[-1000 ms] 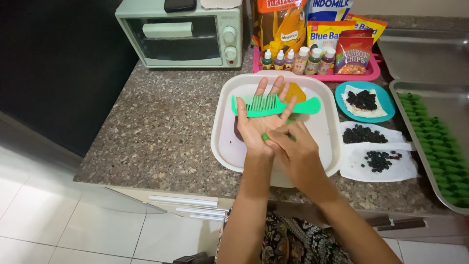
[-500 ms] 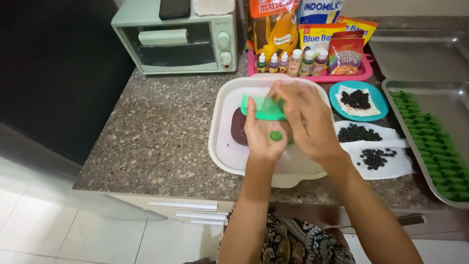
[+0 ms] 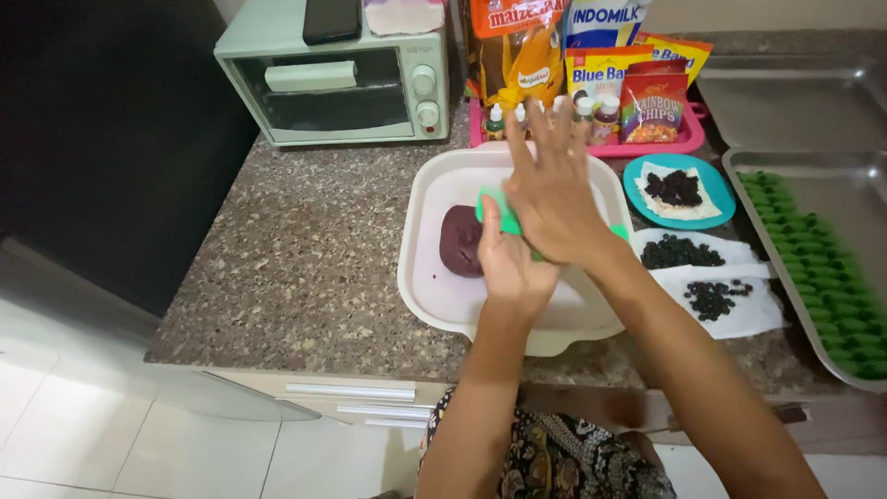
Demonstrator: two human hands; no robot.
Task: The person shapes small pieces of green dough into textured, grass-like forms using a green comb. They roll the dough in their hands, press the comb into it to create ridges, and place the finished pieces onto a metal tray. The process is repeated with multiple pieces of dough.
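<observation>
My left hand (image 3: 511, 266) is held palm up over a white tray (image 3: 427, 288) and carries a green comb (image 3: 499, 212) across its fingers. My right hand (image 3: 554, 189) lies flat on top of the comb and the left palm with its fingers spread, and covers most of the comb. Only the comb's two ends show, one on each side of the right hand. Whatever lies between the palms is hidden. A dark purple lump of dough (image 3: 459, 240) sits in the tray just left of my hands.
A mint toaster oven (image 3: 342, 88) with a phone (image 3: 331, 18) on top stands at the back left. A pink tray (image 3: 661, 143) holds packets and small bottles. To the right are a teal plate (image 3: 716, 208) and white papers (image 3: 748, 314) with dark chips, then a metal tray (image 3: 836, 199) with rows of green pieces.
My right hand has come from beside the left palm to lie flat over it and has slid forward across the comb. The small green dough ball seen earlier is now covered.
</observation>
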